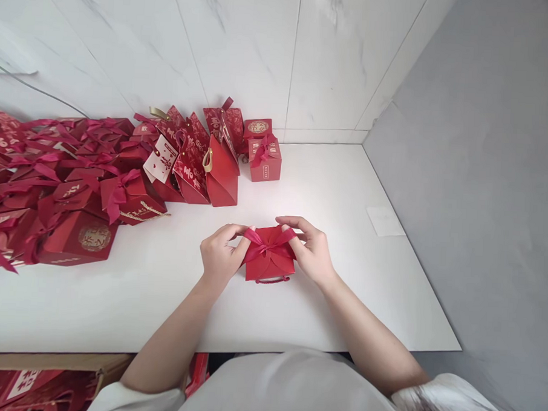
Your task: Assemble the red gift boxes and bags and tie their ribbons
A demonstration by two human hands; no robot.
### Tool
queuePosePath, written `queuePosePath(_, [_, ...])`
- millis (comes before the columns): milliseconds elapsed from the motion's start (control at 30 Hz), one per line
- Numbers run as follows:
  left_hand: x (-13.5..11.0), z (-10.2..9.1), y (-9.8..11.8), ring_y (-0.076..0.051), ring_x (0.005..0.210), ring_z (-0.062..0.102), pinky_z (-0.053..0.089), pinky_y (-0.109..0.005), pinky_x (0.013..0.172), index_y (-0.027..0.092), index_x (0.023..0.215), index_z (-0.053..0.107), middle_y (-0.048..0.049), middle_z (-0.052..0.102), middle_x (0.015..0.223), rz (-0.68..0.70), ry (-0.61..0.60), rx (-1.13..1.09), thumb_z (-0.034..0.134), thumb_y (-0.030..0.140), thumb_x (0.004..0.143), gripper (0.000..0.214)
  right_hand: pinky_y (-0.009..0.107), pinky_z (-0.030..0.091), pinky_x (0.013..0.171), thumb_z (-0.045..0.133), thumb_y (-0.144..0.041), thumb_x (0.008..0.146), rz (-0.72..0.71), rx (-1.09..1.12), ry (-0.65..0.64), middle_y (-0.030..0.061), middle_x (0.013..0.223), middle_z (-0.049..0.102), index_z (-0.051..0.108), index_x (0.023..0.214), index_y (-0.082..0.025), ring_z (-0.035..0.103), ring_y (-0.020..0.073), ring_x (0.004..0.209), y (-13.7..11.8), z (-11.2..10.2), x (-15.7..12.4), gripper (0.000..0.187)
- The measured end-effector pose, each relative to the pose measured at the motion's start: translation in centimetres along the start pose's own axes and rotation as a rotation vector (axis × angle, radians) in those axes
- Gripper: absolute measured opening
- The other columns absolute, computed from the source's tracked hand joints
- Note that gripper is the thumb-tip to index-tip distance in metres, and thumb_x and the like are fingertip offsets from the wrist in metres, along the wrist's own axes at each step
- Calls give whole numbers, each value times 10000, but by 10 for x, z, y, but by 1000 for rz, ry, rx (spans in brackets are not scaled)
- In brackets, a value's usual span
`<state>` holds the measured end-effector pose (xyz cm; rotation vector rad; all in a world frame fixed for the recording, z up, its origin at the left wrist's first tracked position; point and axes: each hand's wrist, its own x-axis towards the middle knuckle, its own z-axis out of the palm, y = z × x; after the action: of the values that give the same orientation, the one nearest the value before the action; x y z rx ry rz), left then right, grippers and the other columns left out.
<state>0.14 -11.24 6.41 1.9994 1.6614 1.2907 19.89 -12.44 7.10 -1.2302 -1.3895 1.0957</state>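
A small red gift box (271, 268) rests on the white table in front of me, with petal-like flaps folded over its top. Across it lies a crimson ribbon (268, 248), tied at the middle of the lid. A twisted cord handle (273, 281) hangs at the near side. My left hand (223, 252) closes on the ribbon's left end, thumb on top, beside the box. On the opposite side, my right hand (311, 249) pinches the ribbon's right end under its thumb, its index finger reaching past the box's far corner.
Many ribboned red boxes (77, 239) crowd the table's left side. Pointed boxes (223, 179) and two small cube boxes (265, 163) stand by the tiled wall. A white paper (384, 222) lies near the right edge of the table (347, 190). Below, a carton (67, 361) holds red items.
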Motion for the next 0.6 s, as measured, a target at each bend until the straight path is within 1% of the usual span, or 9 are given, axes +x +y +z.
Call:
queuePosePath(33, [1, -1, 1, -139, 726, 705, 545, -243, 735, 216, 742, 717, 20, 748, 769, -47, -30, -15, 657, 331, 873, 185, 446, 492, 1059, 564, -340, 922, -44, 2, -68, 48, 1316, 639, 627, 1223, -266, 609, 237, 1212, -2, -5, 1, 317])
queuePosePath(100, [4, -3, 1, -139, 746, 699, 555, -239, 736, 222, 763, 718, 20, 744, 794, -148, -91, -68, 647, 349, 872, 181, 482, 369, 1164, 591, -266, 888, -130, 18, -190, 33, 1472, 514, 523, 1351, -302, 475, 235, 1369, -5, -16, 2, 469])
queuePosePath(167, [7, -4, 1, -145, 785, 695, 557, -229, 703, 230, 826, 723, 11, 740, 846, -244, -153, -139, 637, 365, 869, 165, 493, 312, 1193, 579, -266, 904, -149, 64, -240, 21, 1535, 438, 462, 1393, -333, 391, 225, 1435, -8, -23, 4, 508])
queuePosePath(267, [11, -9, -1, -162, 842, 677, 519, -215, 610, 231, 907, 679, -5, 709, 916, -357, -260, -210, 659, 428, 842, 208, 482, 336, 1178, 532, -357, 966, -87, 135, -201, 26, 1479, 501, 523, 1320, -339, 441, 213, 1398, -7, -24, 6, 355])
queuePosePath(333, [15, -15, -4, -150, 757, 636, 456, -214, 542, 223, 884, 621, 1, 669, 883, -416, -348, -187, 671, 483, 824, 272, 470, 348, 1169, 547, -401, 966, -86, 130, -170, 34, 1430, 545, 594, 1237, -325, 479, 217, 1364, -4, -20, 6, 286])
queuePosePath(400, [20, -24, -8, -120, 623, 546, 392, -225, 516, 207, 809, 582, 19, 614, 783, -468, -486, -152, 657, 518, 827, 320, 449, 390, 1139, 600, -404, 941, -134, 85, -164, 46, 1400, 563, 671, 1110, -299, 509, 229, 1331, -3, -15, 5, 212])
queuePosePath(467, [25, -35, -12, -114, 591, 490, 382, -246, 555, 188, 725, 577, 21, 569, 709, -480, -664, -184, 620, 532, 851, 368, 418, 454, 1074, 643, -375, 917, -186, 23, -172, 59, 1383, 567, 712, 994, -272, 549, 234, 1277, -3, -10, 3, 145])
queuePosePath(533, [30, -44, -16, -139, 657, 512, 402, -269, 631, 177, 680, 598, 3, 568, 698, -442, -819, -267, 581, 540, 876, 413, 394, 508, 992, 651, -340, 913, -221, -31, -170, 67, 1334, 590, 720, 956, -262, 591, 225, 1201, -3, -5, 1, 112])
queuePosePath(600, [33, -50, -19, -162, 731, 528, 410, -287, 697, 176, 695, 627, -12, 588, 735, -399, -907, -342, 555, 543, 894, 424, 386, 530, 936, 649, -311, 913, -255, -94, -149, 67, 1216, 637, 715, 974, -265, 605, 218, 1139, -4, -1, -1, 100])
